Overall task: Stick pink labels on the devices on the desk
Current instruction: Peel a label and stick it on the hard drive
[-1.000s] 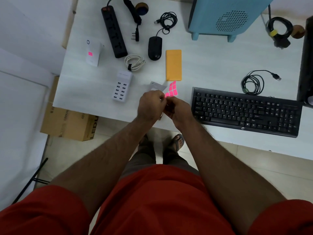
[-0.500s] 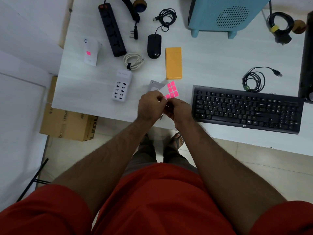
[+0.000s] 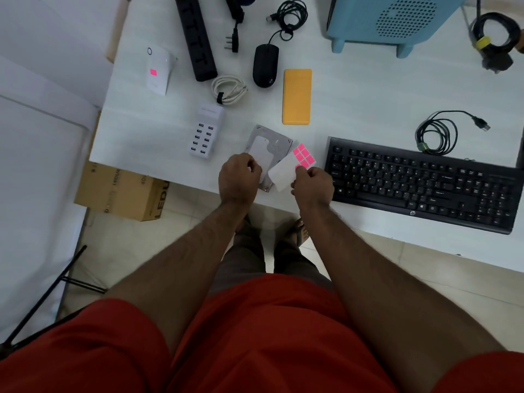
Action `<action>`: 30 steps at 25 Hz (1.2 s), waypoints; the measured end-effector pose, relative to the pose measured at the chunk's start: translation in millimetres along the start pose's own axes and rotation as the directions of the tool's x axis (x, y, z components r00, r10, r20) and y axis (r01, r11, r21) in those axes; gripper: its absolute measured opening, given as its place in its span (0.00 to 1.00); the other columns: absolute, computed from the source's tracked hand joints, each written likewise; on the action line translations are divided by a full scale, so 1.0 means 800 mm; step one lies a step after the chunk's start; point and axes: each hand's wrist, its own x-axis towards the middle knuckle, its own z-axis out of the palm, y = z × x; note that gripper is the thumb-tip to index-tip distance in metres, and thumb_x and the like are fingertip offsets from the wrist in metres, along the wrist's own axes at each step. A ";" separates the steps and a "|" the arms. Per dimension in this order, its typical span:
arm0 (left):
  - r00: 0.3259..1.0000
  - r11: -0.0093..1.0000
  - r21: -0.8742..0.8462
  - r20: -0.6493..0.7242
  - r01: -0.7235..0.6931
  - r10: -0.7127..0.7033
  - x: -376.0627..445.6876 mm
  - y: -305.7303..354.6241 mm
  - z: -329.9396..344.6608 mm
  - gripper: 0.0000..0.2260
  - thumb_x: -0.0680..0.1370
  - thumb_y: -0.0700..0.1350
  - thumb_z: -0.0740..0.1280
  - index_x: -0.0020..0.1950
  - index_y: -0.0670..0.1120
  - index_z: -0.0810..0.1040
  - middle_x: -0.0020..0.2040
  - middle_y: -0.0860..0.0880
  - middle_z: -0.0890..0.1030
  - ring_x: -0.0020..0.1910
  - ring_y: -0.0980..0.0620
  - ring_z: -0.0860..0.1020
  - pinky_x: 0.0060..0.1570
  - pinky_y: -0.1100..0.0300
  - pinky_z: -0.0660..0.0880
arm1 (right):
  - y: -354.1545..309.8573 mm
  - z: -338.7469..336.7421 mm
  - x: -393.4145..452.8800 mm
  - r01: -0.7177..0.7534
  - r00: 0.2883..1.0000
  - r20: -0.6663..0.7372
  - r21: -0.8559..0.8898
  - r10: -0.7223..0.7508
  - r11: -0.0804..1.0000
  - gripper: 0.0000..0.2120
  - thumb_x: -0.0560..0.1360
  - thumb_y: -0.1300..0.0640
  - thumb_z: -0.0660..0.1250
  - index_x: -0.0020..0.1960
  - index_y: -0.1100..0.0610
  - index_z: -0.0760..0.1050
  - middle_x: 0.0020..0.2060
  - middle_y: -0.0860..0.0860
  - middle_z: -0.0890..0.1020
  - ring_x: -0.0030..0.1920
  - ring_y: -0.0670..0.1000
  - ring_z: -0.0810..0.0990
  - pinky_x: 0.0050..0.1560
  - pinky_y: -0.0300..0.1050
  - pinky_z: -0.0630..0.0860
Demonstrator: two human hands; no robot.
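Our right hand (image 3: 312, 185) pinches the label sheet (image 3: 289, 168) at its near right edge; the sheet's long axis runs from near left to far right, pink labels (image 3: 304, 158) at the far end, beyond the grip. Our left hand (image 3: 238, 177) is curled, fingertips together; we cannot tell what it pinches. Half a second ago both hands were touching; now they have parted, uncovering the hard drive (image 3: 269, 146) on the tabletop (image 3: 368, 95) beneath the sheet. The white plug-in unit (image 3: 157, 70), far left, already carries a label.
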 end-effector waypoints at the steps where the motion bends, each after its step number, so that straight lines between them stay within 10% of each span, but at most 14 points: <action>1: 1.000 0.999 0.031 0.011 -0.012 0.012 0.000 -0.005 0.005 0.06 0.75 0.42 0.65 0.42 0.40 0.79 0.39 0.43 0.81 0.39 0.46 0.77 0.38 0.52 0.75 | 0.005 -0.003 0.000 0.009 1.000 0.010 -0.048 -0.009 0.999 0.19 0.68 0.43 0.63 0.34 0.59 0.78 0.31 0.55 0.84 0.36 0.58 0.85 0.42 0.59 0.83; 12: 0.954 0.924 0.236 0.067 -0.301 0.293 0.001 -0.032 0.046 0.09 0.76 0.41 0.65 0.38 0.39 0.78 0.38 0.40 0.79 0.38 0.42 0.76 0.35 0.54 0.75 | 0.025 -0.007 -0.002 0.092 0.988 0.134 -0.076 -0.081 0.993 0.15 0.73 0.48 0.67 0.35 0.58 0.77 0.31 0.51 0.83 0.36 0.54 0.85 0.42 0.60 0.83; 18: 0.939 0.881 0.326 0.133 -0.344 0.318 -0.025 -0.053 0.051 0.13 0.77 0.43 0.63 0.58 0.39 0.79 0.52 0.41 0.79 0.47 0.42 0.76 0.44 0.52 0.77 | 0.017 -0.006 -0.003 0.070 0.986 0.157 -0.046 -0.062 0.996 0.14 0.76 0.51 0.67 0.40 0.62 0.79 0.32 0.52 0.83 0.34 0.51 0.85 0.42 0.59 0.84; 30: 0.966 0.889 0.378 0.088 -0.260 0.244 -0.015 -0.045 0.039 0.14 0.76 0.44 0.62 0.61 0.44 0.77 0.48 0.40 0.76 0.42 0.40 0.76 0.37 0.52 0.74 | 0.012 -0.003 -0.002 0.058 0.988 0.145 0.010 -0.059 0.998 0.12 0.78 0.55 0.67 0.41 0.62 0.78 0.35 0.55 0.83 0.35 0.52 0.83 0.42 0.56 0.85</action>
